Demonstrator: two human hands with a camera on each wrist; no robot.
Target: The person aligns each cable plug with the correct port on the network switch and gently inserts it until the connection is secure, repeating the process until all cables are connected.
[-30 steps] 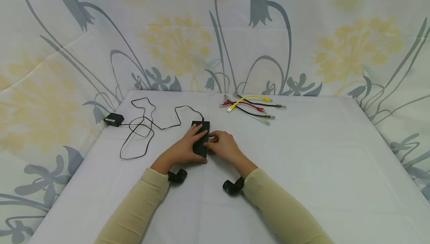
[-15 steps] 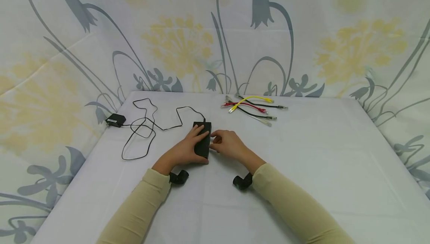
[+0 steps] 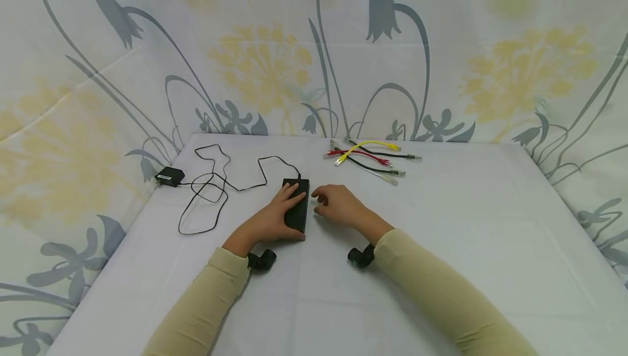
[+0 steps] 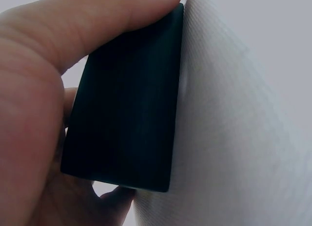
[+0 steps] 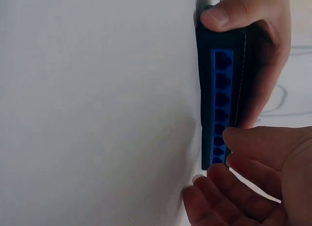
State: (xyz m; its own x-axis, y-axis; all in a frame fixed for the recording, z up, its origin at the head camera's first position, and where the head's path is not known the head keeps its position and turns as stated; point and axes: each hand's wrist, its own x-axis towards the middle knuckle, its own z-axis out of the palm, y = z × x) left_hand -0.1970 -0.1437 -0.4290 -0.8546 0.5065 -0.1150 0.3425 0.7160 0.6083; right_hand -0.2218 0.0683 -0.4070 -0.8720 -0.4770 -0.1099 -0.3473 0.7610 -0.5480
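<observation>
The box (image 3: pixel 297 217) is gripped on the table (image 3: pixel 466 209) by the left hand (image 3: pixel 272 219), thumb (image 4: pixel 117 16) at its near end; its top is partly hidden under the spread fingers (image 3: pixel 293 200). In the right wrist view, some ports (image 5: pixel 222 83) are partly covered by the right hand (image 3: pixel 343 206), loosely curled just beside the box.

In the head view, the right hand (image 3: pixel 340 203) is now drawn back from the black box (image 3: pixel 298 215). Its fingers (image 3: pixel 319 192), which a second ago overlap the box's right edge, stand just beside it, and a narrow strip of white worktop (image 3: pixel 471 209) shows between. The right sleeve (image 3: pixel 436 279) and the black fitting (image 3: pixel 362 256) at that wrist sit farther right and slightly farther forward.
</observation>
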